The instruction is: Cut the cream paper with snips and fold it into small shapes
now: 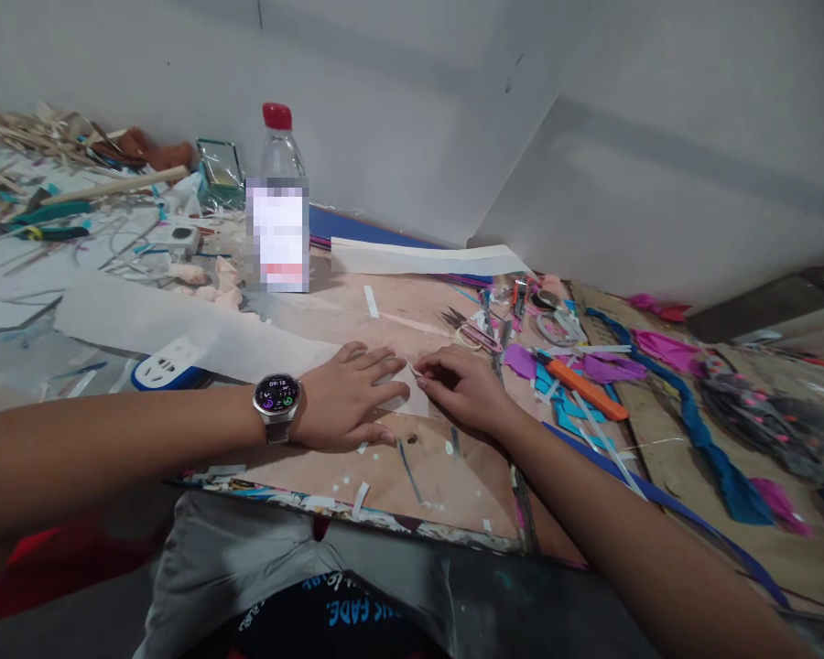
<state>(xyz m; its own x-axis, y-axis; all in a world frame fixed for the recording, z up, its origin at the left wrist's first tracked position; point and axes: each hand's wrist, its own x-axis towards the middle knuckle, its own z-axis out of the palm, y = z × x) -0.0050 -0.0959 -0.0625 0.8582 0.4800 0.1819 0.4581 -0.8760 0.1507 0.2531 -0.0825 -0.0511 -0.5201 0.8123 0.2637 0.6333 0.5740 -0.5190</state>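
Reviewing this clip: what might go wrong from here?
The white paper might crease or tear, since the right hand pinches its edge while the left hand rests flat on it. The scissors lie beyond the right hand, so reaching that way may risk a prick from the blades. The paper also lies against the power strip and could catch if pulled.

Craft workshop: scissors (471,328), orange cutter (586,388), bright scraps (667,351) about.

Two hands (347,394) (465,384), apparently one phone (281,240)
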